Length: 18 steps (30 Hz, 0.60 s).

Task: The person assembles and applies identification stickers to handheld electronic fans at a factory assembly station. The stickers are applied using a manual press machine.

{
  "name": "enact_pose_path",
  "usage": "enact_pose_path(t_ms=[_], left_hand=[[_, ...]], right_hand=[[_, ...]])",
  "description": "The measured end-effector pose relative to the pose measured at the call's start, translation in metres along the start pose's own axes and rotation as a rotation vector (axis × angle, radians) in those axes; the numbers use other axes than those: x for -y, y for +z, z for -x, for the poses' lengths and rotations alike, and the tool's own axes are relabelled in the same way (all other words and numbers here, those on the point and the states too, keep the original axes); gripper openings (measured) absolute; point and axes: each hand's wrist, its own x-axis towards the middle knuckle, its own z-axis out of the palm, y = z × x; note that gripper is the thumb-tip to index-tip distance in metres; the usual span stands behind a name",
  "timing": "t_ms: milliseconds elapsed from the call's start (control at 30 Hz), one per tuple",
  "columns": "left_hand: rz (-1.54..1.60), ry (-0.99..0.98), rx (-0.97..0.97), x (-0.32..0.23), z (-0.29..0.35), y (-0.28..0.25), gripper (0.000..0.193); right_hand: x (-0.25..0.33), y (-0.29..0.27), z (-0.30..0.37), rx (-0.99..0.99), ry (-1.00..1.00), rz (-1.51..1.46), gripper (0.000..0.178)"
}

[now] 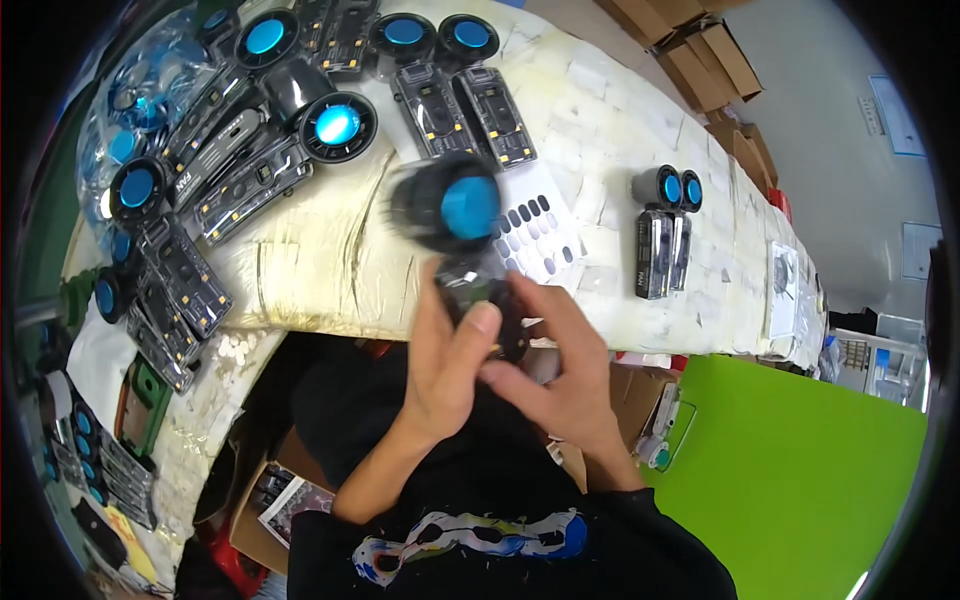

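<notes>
Both my hands hold a black handheld fan with a blue centre disc, above the near edge of the table. Its round head points away from me and is blurred by motion. My left hand wraps the dark handle from the left, its thumb lying on the face. From the right, my right hand grips the handle's lower part with curled fingers. Partly behind the held fan lies a white sheet with rows of grey and black oval stickers. Two similar fans lie just beyond it.
Several more fans lie grouped at the left, beside clear plastic bags. A pair of fans stands apart at the right of the plastic-covered table. A bright green panel is at lower right; cardboard boxes are beyond.
</notes>
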Motion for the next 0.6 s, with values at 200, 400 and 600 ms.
enact_pose_path(t_ms=[200,400,600], left_hand=[[-0.381,0.089,0.181,0.010,0.000,-0.002,0.061],[-0.345,0.049,0.082,-0.005,0.004,-0.013,0.048],[-0.237,0.102,-0.025,-0.005,0.004,-0.020,0.050]], right_hand=[[-0.048,-0.030,0.005,-0.506,0.221,0.203,0.049],[-0.060,-0.047,-0.032,-0.791,-0.141,0.654,0.029],[-0.052,-0.004,-0.116,-0.359,-0.232,0.531,0.066]])
